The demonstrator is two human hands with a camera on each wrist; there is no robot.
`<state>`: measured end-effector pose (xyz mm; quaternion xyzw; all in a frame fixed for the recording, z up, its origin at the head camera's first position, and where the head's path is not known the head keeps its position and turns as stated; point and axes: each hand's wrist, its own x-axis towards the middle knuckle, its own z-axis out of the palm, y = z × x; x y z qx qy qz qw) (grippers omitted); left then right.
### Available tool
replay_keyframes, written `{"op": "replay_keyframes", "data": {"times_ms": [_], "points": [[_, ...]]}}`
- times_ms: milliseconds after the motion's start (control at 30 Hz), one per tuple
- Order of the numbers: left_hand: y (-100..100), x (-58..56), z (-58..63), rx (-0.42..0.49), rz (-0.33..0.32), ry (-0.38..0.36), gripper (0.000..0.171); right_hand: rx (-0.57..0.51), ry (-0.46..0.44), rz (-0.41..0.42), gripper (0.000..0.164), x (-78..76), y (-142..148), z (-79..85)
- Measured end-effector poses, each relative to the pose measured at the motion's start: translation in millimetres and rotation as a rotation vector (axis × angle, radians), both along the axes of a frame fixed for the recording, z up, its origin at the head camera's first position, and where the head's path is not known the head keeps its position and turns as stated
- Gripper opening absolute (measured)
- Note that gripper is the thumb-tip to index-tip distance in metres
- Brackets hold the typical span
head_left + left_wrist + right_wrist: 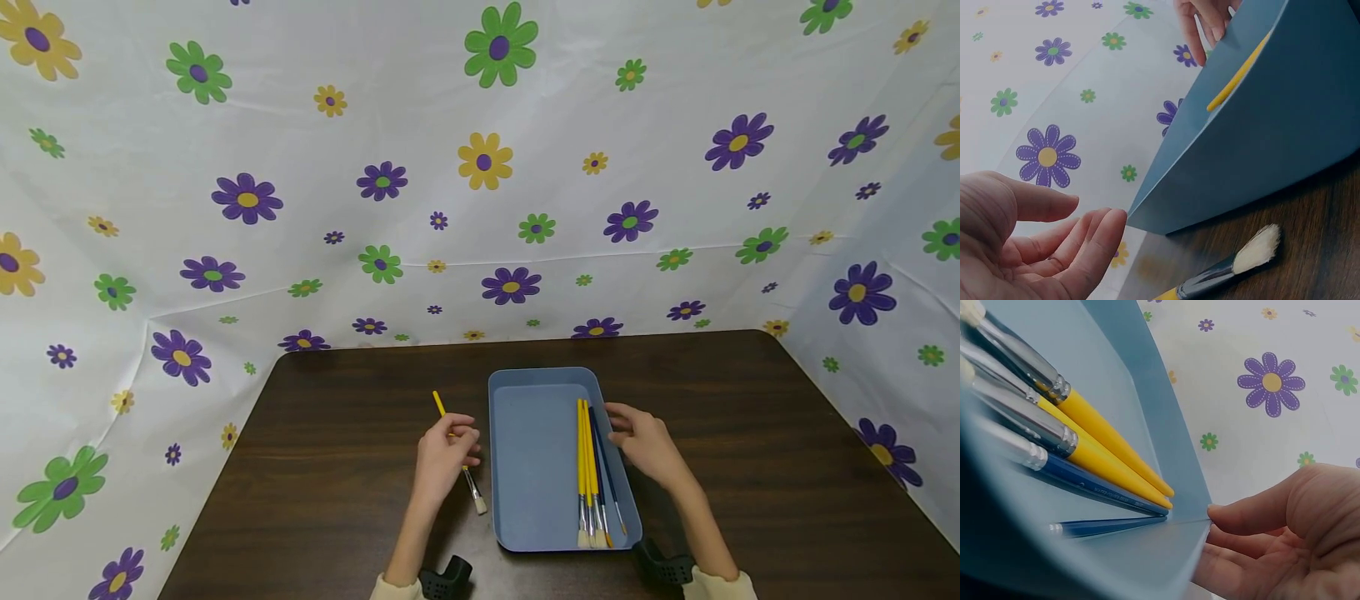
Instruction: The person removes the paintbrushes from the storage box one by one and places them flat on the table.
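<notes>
Four brushes are already lying in the blue tray. The left hand is hovering with fingers loosely curled over the last yellow brush on the table, grip unclear. The right hand is touching the tray's rim, fingers relaxed.

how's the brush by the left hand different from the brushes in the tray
The single brush lies on the dark table outside the blue tray, at a slant under the left hand; the tray brushes lie bunched and nearly parallel along its right side by the right hand. It is yellow-handled; they mix yellow and blue handles. All point bristles toward the person.
</notes>
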<state>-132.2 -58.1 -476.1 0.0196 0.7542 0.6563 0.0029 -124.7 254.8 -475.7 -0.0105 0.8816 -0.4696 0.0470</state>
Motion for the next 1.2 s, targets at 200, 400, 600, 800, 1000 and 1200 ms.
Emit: {"op": "replay_keyframes", "data": {"times_ms": [200, 400, 600, 800, 1000, 1200], "points": [[3.5, 1.2, 0.7, -0.008, -0.004, 0.014, 0.025, -0.004, -0.005, 0.007, 0.048, -0.2, -0.6, 2.5], [7.0, 1.4, -0.4, 0.004, 0.004, 0.024, 0.023, 0.002, -0.005, 0.006, 0.048, -0.6, 0.0, 1.4], [14.5, 3.6, -1.4, -0.008, -0.017, 0.048, 0.021, 0.003, -0.008, 0.004, 0.048, -0.8, -0.4, 0.8], [25.5, 8.3, -5.4, -0.022, -0.049, 0.057, 0.021, 0.007, -0.009, 0.01, 0.048, 0.1, -0.8, 2.2], [36.2, 13.3, -5.5, -0.063, -0.073, 0.071, 0.019, 0.006, -0.007, 0.011, 0.048, 0.5, -0.1, 1.6], [45.7, 16.2, -3.5, -0.104, -0.09, 0.088, 0.018, 0.015, -0.004, 0.013, 0.047, -0.3, 0.1, 3.2]]}}
